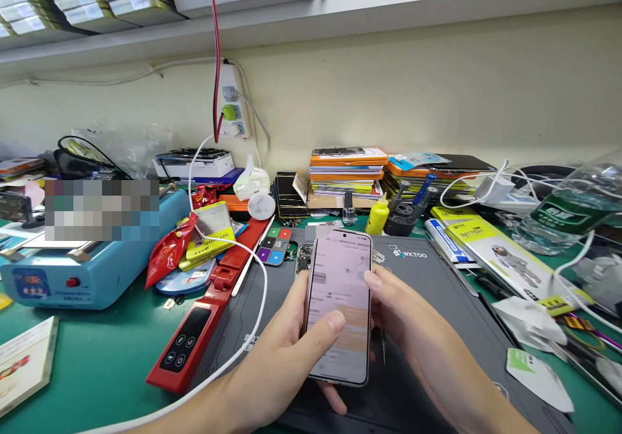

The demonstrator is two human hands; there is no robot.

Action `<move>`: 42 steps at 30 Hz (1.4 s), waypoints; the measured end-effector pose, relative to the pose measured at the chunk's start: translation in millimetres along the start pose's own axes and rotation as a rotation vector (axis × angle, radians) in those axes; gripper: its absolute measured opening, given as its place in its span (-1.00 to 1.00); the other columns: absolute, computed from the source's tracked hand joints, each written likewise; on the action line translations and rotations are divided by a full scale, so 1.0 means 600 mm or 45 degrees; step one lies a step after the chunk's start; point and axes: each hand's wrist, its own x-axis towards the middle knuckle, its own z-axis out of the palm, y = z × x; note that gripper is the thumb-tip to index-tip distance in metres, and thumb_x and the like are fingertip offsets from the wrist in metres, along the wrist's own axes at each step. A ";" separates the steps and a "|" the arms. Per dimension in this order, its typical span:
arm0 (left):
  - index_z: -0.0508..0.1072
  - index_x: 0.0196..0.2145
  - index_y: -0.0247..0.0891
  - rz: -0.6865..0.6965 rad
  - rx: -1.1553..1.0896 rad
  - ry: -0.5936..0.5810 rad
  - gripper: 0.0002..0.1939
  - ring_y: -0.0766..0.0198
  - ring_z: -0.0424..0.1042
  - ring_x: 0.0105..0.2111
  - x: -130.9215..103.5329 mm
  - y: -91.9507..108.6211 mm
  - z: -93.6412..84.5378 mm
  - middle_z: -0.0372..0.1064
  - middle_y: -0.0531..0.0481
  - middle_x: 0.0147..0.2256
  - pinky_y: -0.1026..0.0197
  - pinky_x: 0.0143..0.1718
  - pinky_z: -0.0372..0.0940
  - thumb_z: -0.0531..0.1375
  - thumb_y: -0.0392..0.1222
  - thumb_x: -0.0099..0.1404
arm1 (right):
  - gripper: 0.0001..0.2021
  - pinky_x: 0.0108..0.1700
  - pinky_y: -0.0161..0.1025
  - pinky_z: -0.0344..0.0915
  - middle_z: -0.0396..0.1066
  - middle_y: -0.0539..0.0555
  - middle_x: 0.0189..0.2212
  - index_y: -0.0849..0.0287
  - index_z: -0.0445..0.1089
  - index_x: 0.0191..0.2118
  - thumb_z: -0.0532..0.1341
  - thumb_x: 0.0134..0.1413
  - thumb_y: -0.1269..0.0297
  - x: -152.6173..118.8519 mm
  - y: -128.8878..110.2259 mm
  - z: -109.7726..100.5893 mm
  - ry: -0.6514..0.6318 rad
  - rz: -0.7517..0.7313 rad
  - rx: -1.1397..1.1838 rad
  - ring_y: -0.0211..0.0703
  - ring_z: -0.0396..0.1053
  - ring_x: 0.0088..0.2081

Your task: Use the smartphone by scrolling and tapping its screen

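Observation:
A smartphone (340, 291) with a lit, pale pink screen is held upright over the dark grey work mat (437, 278). My left hand (282, 363) wraps around its left edge and back, with the thumb lying across the lower screen. My right hand (418, 337) holds the phone's right edge, its fingertips on the side of the frame. A bare phone circuit board (304, 256) lies on the mat just behind the phone, partly hidden by it.
A red tool (208, 311) and a white cable (257, 304) lie left of the mat. A blue machine (92, 259) stands far left. Behind are stacked phone boxes (347, 171), a yellow bottle (378, 217), a small vial (348, 207) and a tool holder (405, 214). Battery packs (490, 246) and a plastic bottle (568, 210) crowd the right.

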 end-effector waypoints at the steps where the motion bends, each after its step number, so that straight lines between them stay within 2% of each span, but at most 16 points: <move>1: 0.14 0.35 -0.02 -0.005 0.005 0.017 -0.45 0.04 0.61 -0.08 0.000 0.000 0.001 0.46 -0.19 0.05 0.35 -0.47 0.54 0.21 -0.02 0.51 | -0.61 -0.43 -0.28 0.32 0.28 -0.02 -0.40 0.09 0.46 -0.04 0.16 0.41 -0.13 0.000 -0.001 0.001 0.018 -0.007 -0.025 -0.12 0.31 -0.38; 5: 0.06 0.39 0.00 0.000 0.018 0.050 -0.42 -0.01 0.62 -0.06 0.000 0.005 0.004 0.48 -0.20 0.04 0.33 -0.47 0.55 0.18 -0.10 0.53 | -0.57 -0.43 -0.24 0.42 0.41 0.06 -0.23 0.00 0.32 0.13 0.13 0.40 -0.19 0.004 -0.001 -0.004 0.171 -0.064 -0.140 -0.04 0.37 -0.29; 7: 0.08 0.37 -0.01 0.010 -0.004 0.019 -0.38 -0.04 0.60 0.00 0.000 0.013 0.004 0.47 -0.21 0.07 0.30 -0.41 0.58 0.21 -0.25 0.46 | -0.61 -0.35 -0.24 0.46 0.40 0.03 -0.25 -0.04 0.29 0.14 0.14 0.41 -0.16 0.006 0.000 -0.012 0.315 -0.203 -0.243 -0.06 0.38 -0.27; 9: 0.11 0.35 -0.02 0.010 -0.051 -0.036 -0.26 -0.06 0.57 0.06 -0.002 0.023 0.003 0.45 -0.18 0.12 0.24 -0.31 0.60 0.23 -0.41 0.31 | -0.71 -0.27 -0.27 0.45 0.35 -0.02 -0.32 -0.07 0.33 0.12 0.13 0.45 -0.06 0.005 0.000 -0.021 0.379 -0.423 -0.425 -0.11 0.35 -0.29; 12: 0.12 0.35 -0.04 0.024 -0.118 -0.091 -0.19 -0.07 0.55 0.08 -0.005 0.034 -0.002 0.45 -0.17 0.13 0.16 -0.23 0.61 0.18 -0.45 0.20 | -0.73 -0.28 -0.24 0.36 0.34 -0.01 -0.34 -0.10 0.42 0.16 0.09 0.51 0.10 -0.001 -0.006 -0.032 0.273 -0.755 -0.814 -0.13 0.34 -0.34; 14: 0.12 0.36 -0.04 0.058 -0.145 -0.074 -0.24 -0.03 0.58 0.02 -0.005 0.033 -0.007 0.45 -0.16 0.13 0.15 -0.27 0.61 0.17 -0.39 0.26 | -0.70 -0.34 -0.21 0.30 0.36 0.02 -0.36 -0.05 0.48 0.16 0.09 0.50 0.19 -0.007 -0.012 -0.036 0.156 -0.921 -1.057 -0.12 0.36 -0.38; 16: 0.16 0.34 -0.05 0.094 -0.179 -0.055 -0.34 -0.02 0.59 -0.03 -0.002 0.025 -0.015 0.45 -0.17 0.13 0.16 -0.32 0.61 0.17 -0.29 0.33 | -0.69 -0.39 -0.19 0.24 0.33 0.03 -0.45 0.02 0.59 0.02 0.08 0.49 0.23 -0.012 -0.017 -0.037 0.041 -1.001 -1.190 -0.12 0.34 -0.44; 19: 0.20 0.32 -0.08 0.159 -0.257 -0.080 -0.46 -0.10 0.59 0.00 0.005 0.008 -0.028 0.45 -0.21 0.13 0.16 -0.35 0.60 0.13 -0.18 0.42 | -0.55 -0.41 -0.15 0.19 0.28 0.04 -0.54 0.09 0.64 -0.24 0.02 0.53 0.16 -0.017 -0.019 -0.037 -0.026 -0.992 -1.166 -0.13 0.29 -0.50; 20: 0.18 0.33 -0.08 0.181 -0.277 -0.093 -0.47 -0.12 0.59 0.01 0.008 0.004 -0.031 0.46 -0.23 0.12 0.15 -0.36 0.60 0.11 -0.16 0.44 | -0.54 -0.41 -0.14 0.20 0.31 0.05 -0.53 0.09 0.64 -0.23 0.01 0.53 0.12 -0.018 -0.019 -0.037 -0.013 -0.982 -1.131 -0.11 0.29 -0.50; 23: 0.13 0.36 -0.06 0.205 -0.309 -0.115 -0.49 -0.14 0.60 -0.01 0.012 -0.001 -0.034 0.48 -0.24 0.08 0.15 -0.39 0.60 0.04 -0.09 0.50 | -0.60 -0.35 -0.13 0.27 0.44 0.09 -0.39 0.02 0.59 0.07 0.02 0.52 0.06 -0.015 -0.017 -0.035 0.090 -0.942 -1.073 -0.06 0.39 -0.39; 25: 0.15 0.34 -0.08 0.201 -0.316 -0.108 -0.52 -0.15 0.60 0.00 0.011 0.000 -0.032 0.48 -0.24 0.07 0.16 -0.42 0.59 0.01 -0.05 0.53 | -0.61 -0.33 -0.14 0.29 0.46 0.08 -0.36 -0.05 0.53 0.19 0.03 0.52 0.06 -0.013 -0.016 -0.035 0.131 -0.903 -1.115 -0.05 0.40 -0.37; 26: 0.17 0.33 -0.08 0.200 -0.319 -0.099 -0.54 -0.16 0.59 0.01 0.010 0.000 -0.031 0.48 -0.23 0.07 0.17 -0.44 0.59 0.00 -0.03 0.54 | -0.60 -0.33 -0.14 0.29 0.45 0.08 -0.37 -0.05 0.55 0.19 0.03 0.52 0.04 -0.012 -0.016 -0.035 0.119 -0.887 -1.129 -0.06 0.40 -0.38; 30: 0.15 0.34 -0.05 0.199 -0.342 -0.083 -0.54 -0.16 0.58 0.03 0.008 0.001 -0.029 0.45 -0.21 0.09 0.18 -0.48 0.59 -0.01 0.02 0.56 | -0.55 -0.39 -0.13 0.27 0.39 0.07 -0.49 -0.02 0.67 -0.08 0.02 0.52 0.01 -0.013 -0.015 -0.035 0.032 -0.915 -1.037 -0.07 0.35 -0.48; 35: 0.11 0.37 -0.02 0.172 -0.339 -0.095 -0.51 -0.18 0.59 0.02 0.007 -0.002 -0.030 0.49 -0.24 0.07 0.17 -0.46 0.59 -0.02 0.04 0.57 | -0.65 -0.27 -0.16 0.35 0.54 0.07 -0.24 -0.14 0.55 0.15 0.05 0.53 0.07 -0.010 -0.013 -0.035 0.107 -0.928 -1.043 -0.02 0.48 -0.27; 39: 0.15 0.35 -0.01 0.189 -0.330 -0.070 -0.55 -0.18 0.60 0.01 0.008 -0.001 -0.028 0.43 -0.22 0.14 0.17 -0.47 0.59 -0.02 0.02 0.58 | -0.60 -0.38 -0.16 0.31 0.39 0.05 -0.47 -0.04 0.65 -0.02 0.05 0.51 0.02 -0.011 -0.013 -0.034 0.033 -0.913 -1.031 -0.09 0.37 -0.46; 42: 0.13 0.36 -0.03 0.175 -0.335 -0.082 -0.53 -0.18 0.60 0.01 0.008 -0.001 -0.029 0.46 -0.24 0.11 0.19 -0.48 0.58 -0.03 0.04 0.57 | -0.58 -0.34 -0.15 0.35 0.44 0.09 -0.38 -0.03 0.60 0.10 0.02 0.52 0.02 -0.012 -0.013 -0.033 0.080 -0.888 -1.023 -0.04 0.42 -0.38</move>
